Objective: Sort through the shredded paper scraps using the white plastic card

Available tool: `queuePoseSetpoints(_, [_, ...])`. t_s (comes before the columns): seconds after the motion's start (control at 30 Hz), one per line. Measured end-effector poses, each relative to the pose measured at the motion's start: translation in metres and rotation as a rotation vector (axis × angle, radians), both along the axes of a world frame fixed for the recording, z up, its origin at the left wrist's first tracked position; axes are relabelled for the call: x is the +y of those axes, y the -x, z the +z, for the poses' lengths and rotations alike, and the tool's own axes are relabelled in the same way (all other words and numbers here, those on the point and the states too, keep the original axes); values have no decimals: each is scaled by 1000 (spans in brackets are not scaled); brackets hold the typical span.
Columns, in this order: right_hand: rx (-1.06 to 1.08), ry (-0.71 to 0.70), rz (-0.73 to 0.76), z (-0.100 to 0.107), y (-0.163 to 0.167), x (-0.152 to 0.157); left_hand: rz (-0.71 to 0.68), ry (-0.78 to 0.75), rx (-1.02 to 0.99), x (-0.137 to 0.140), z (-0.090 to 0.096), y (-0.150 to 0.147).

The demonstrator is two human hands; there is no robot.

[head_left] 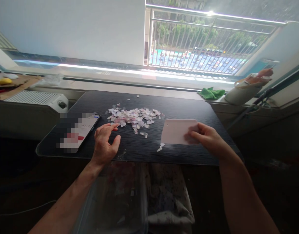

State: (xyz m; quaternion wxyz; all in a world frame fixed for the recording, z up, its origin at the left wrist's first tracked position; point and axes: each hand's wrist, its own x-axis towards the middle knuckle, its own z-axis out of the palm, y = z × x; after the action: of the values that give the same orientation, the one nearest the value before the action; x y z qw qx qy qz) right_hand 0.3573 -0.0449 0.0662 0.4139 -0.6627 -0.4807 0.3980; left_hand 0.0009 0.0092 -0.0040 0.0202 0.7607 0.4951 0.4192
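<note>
A loose pile of small torn paper scraps lies on the dark table. My left hand rests at the pile's near left side, thumb and fingers apart, its fingertips by the edge scraps. In my right hand is a pale sheet of card or paper, pinched at its right end between thumb and fingers. The sheet is held to the right of the pile, over the table. Two stray scraps lie by its lower left corner.
A phone lies left of my left hand. Below the table's front edge are a clear plastic bin and a lined container. A green cloth and a pale pot stand along the sill; a white radiator is at left.
</note>
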Motion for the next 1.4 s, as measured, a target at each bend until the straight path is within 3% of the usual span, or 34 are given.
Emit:
queuePoseSetpoints(0.13, [115, 41, -88, -19, -1, 14, 1, 22, -3, 0, 1, 1])
queuePoseSetpoints(0.27, [138, 90, -42, -30, -2, 14, -2, 21, -11, 0, 3, 0])
queuePoseSetpoints(0.63, [166, 165, 118, -34, -2, -14, 3, 36, -17, 1, 2, 1])
queuePoseSetpoints(0.87, [238, 207, 89, -25, 4, -26, 9, 26, -9, 2, 1, 0])
queuePoseSetpoints(1.0, [166, 165, 118, -15, 3, -38, 9, 32, -15, 2, 2, 0])
queuePoseSetpoints(1.17, [22, 10, 176, -8, 5, -48, 11, 38, -19, 1, 2, 0])
queuePoseSetpoints(1.4, [81, -35, 117, -19, 17, -34, 7, 58, -30, 1, 2, 0])
